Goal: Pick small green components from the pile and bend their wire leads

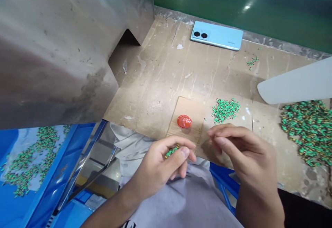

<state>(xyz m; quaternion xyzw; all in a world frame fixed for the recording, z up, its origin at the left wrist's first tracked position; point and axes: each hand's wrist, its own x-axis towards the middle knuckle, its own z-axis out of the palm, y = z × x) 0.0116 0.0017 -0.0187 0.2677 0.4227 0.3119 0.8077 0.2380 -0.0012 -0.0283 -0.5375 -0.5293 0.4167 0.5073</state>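
Observation:
My left hand (pixel 166 162) is cupped at the table's front edge, its fingers curled round some small green and yellow pieces (pixel 171 151). To its right, my right hand (pixel 243 148) has thumb and fingertips pinched together; whatever lies between them is too small to make out. Between and beyond the hands, a wooden board (pixel 185 105) bears a red round blob or shallow dish (pixel 184 121) with a glossy surface. A small pile of green pieces (pixel 225 110) lies just beyond my right hand.
A large green heap (pixel 308 131) lies at right under a pale flat bar (pixel 298 81). A light blue phone (pixel 220 36) rests at the back. Metal housing (pixel 64 48) stands left, above a blue tray (pixel 49 186) with more green pieces.

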